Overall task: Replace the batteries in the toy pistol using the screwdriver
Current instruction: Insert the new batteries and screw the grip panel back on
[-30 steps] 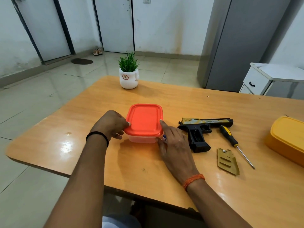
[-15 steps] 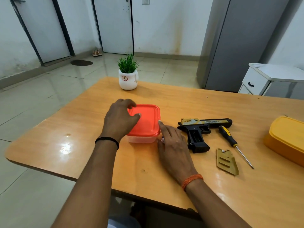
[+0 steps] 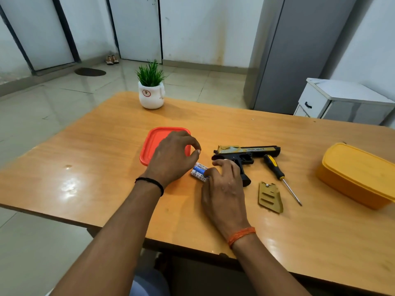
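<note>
At centre frame the left hand hovers over one red lid, fingers curled, holding nothing. Just right, two batteries lie on the surface, touched by the right hand, fingers loosely bent. Further right: one toy pistol, one screwdriver, one battery cover.

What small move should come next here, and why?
Probably the right hand lifts one battery toward the toy pistol: its fingers already rest on the batteries, the grip cover lies off, and the screwdriver is idle.
</note>
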